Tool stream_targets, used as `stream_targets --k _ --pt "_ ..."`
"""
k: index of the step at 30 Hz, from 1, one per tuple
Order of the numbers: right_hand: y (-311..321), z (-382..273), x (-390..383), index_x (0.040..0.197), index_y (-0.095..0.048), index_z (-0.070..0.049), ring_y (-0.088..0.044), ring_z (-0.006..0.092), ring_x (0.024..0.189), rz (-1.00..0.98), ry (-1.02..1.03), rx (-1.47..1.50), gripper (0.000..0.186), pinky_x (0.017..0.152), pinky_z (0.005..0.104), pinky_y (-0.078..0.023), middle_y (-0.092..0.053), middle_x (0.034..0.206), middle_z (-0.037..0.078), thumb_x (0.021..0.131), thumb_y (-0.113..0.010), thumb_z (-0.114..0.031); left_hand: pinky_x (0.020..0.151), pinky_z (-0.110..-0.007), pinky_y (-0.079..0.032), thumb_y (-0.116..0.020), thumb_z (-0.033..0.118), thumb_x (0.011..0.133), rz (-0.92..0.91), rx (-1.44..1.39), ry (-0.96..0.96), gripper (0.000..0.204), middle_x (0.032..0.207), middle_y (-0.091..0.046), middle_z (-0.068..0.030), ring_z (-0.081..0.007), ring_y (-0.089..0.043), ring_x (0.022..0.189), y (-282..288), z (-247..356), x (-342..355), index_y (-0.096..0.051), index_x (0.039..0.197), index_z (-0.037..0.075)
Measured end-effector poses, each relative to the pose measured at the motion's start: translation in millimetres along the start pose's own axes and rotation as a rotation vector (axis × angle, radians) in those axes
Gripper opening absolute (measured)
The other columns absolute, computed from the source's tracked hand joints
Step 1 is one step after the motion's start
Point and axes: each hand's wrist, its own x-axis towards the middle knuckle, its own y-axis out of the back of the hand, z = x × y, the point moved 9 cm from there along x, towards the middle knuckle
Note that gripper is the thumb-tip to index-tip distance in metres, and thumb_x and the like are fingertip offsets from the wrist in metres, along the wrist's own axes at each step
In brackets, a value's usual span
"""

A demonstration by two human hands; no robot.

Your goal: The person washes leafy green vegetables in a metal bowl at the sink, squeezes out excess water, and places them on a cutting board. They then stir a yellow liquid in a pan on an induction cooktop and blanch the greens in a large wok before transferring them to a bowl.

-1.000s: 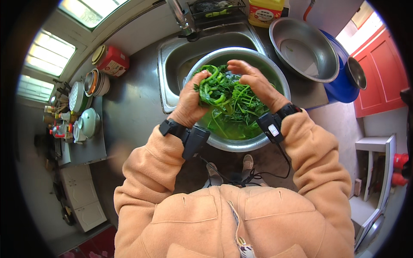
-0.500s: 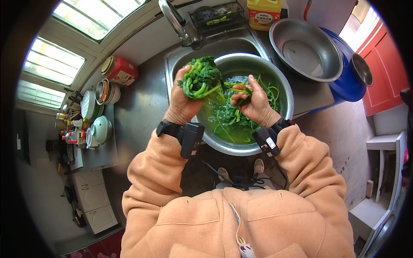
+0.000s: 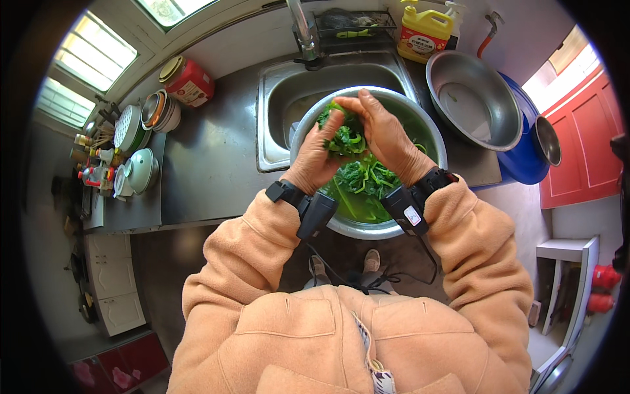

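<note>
A bunch of wet leafy greens is pressed between my two hands above a large metal basin. My left hand is closed round the left side of the bunch, thumb up. From the right, my right hand cups it, its fingers laid over the top and partly hiding the leaves. Below, more leaves and long stems float in the basin's yellow-green water. The basin rests partly over the steel sink.
Behind the sink rises a faucet. A yellow jug stands at the back right, near an empty metal bowl on a blue lid-like round. At left are a red jar, stacked bowls and a pale green lidded pot.
My left hand has brought its bunch of greens right and down over the basin. My right hand has risen and closed in against the bunch. The view has shifted slightly.
</note>
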Motion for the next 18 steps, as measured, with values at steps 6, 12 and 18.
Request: stream_targets --k 6,12,18 --pt "-2.3 -28.6 -4.8 0.119 -0.059 0.003 -0.06 0.0204 0.103 -0.091 0.199 -0.66 0.045 0.093 0.0303 -0.045 -0.065 0.109 0.014 0.097 -0.049 -0.035 0.073 -0.033 -0.056 -0.071 0.013 0.085 0.17 0.13 -0.069 0.028 0.096 -0.066 -0.0066 -0.0185 -0.066 0.085 11.1 14.4 -4.6 -0.06 0.109 0.005" --pt "52.0 -6.6 -8.8 0.112 -0.061 -0.002 -0.064 0.0263 0.1 0.073 0.264 -0.911 0.033 0.092 0.0348 -0.05 -0.066 0.106 0.016 0.08 -0.055 -0.009 0.076 -0.035 -0.057 -0.064 0.014 0.088 0.143 0.107 -0.126 0.022 0.094 -0.067 -0.0084 -0.0199 -0.067 0.083 5.6 45.1 1.8 -0.061 0.106 0.002" --pt "63.7 81.7 -8.5 0.108 -0.064 -0.006 -0.057 0.0195 0.098 -0.069 -0.007 -0.699 0.024 0.091 0.0322 -0.043 -0.063 0.104 0.01 0.089 -0.06 -0.02 0.077 -0.035 -0.056 -0.061 0.023 0.09 -0.052 -0.031 -0.099 0.027 0.097 -0.067 -0.0096 -0.0214 -0.067 0.086 -12.7 68.3 -3.2 -0.059 0.111 0.005"
